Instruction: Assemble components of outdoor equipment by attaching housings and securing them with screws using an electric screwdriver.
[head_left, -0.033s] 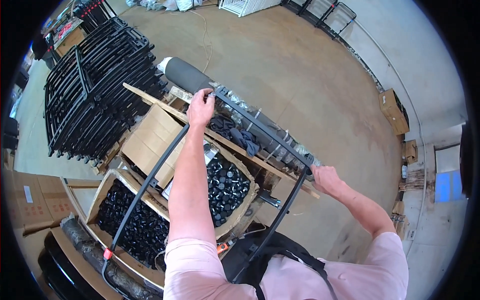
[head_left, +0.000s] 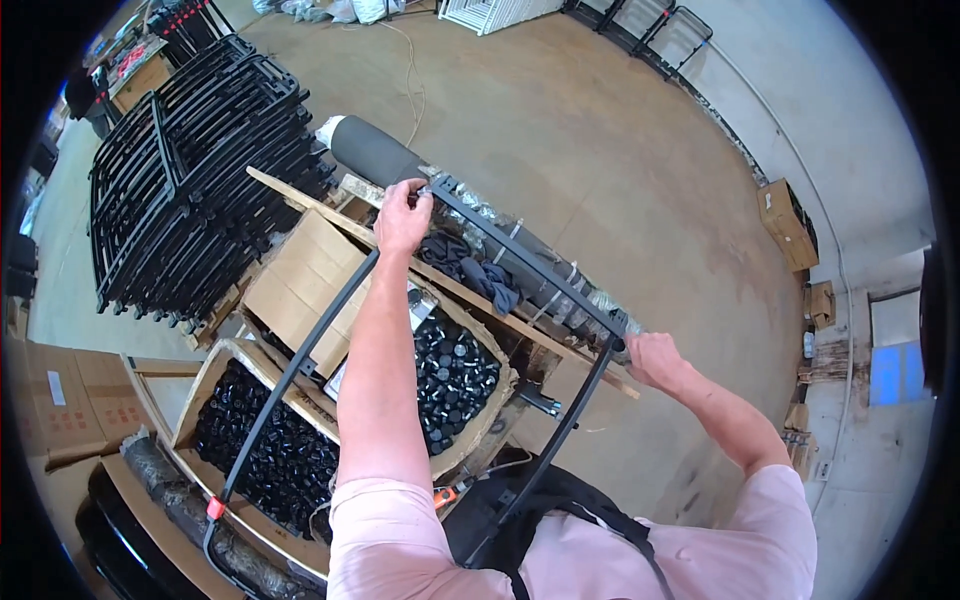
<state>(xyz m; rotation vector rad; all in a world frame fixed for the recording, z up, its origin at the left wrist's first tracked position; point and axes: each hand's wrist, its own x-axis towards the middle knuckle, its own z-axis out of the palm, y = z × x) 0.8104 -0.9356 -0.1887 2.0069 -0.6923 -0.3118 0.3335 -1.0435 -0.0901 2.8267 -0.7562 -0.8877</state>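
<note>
I hold a black metal tube frame [head_left: 525, 255], bent in a U shape, over the work area. My left hand [head_left: 403, 218] grips its far left corner, fingers pinched at the bend. My right hand [head_left: 652, 360] is closed around its right corner. The frame's two legs run back toward my body; the left leg [head_left: 290, 375] ends near a small red cap [head_left: 214, 508]. Below the frame stand open cardboard boxes filled with small black plastic caps [head_left: 452, 375].
A tall stack of black metal frames [head_left: 190, 170] stands at the left. A grey roll [head_left: 370, 150] and wrapped tube bundles [head_left: 545, 270] lie beyond a wooden slat [head_left: 300, 200]. A second box of caps [head_left: 265, 440] sits near me. Cardboard boxes [head_left: 787, 222] stand on the concrete floor at right.
</note>
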